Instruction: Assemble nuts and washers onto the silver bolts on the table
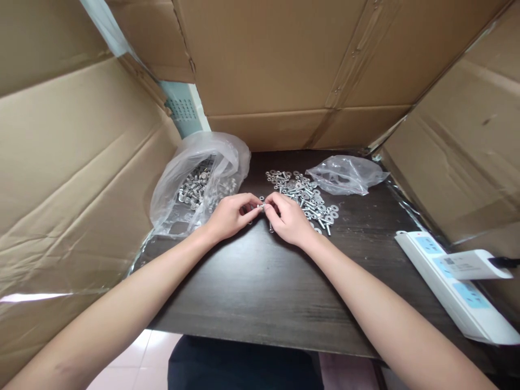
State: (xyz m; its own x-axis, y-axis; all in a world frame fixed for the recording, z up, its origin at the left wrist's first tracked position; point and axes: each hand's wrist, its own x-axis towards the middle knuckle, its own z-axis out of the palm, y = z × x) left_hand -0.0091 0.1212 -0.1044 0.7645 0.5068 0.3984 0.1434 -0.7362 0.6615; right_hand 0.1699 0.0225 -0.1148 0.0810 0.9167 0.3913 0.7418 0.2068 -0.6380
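My left hand (232, 215) and my right hand (289, 218) meet over the dark table, fingertips pinched together. Between them is a small silver bolt (261, 206), mostly covered by the fingers; whether a nut or washer sits on it I cannot tell. Another bolt (271, 228) stands or lies just below my right fingers, partly hidden. A loose washer or nut (261, 198) rests behind the fingertips. Beyond my right hand spreads a pile of bolts, nuts and washers (309, 197). Left of my left hand, a clear plastic bag (227, 146) holds many metal fasteners (195, 187).
A flattened clear plastic bag (349, 174) lies behind the pile. At the right, a white power strip (459, 292) has a white adapter (473, 264) plugged in. Cardboard walls (284, 59) enclose the dark wooden table (252, 292) on the left, back and right.
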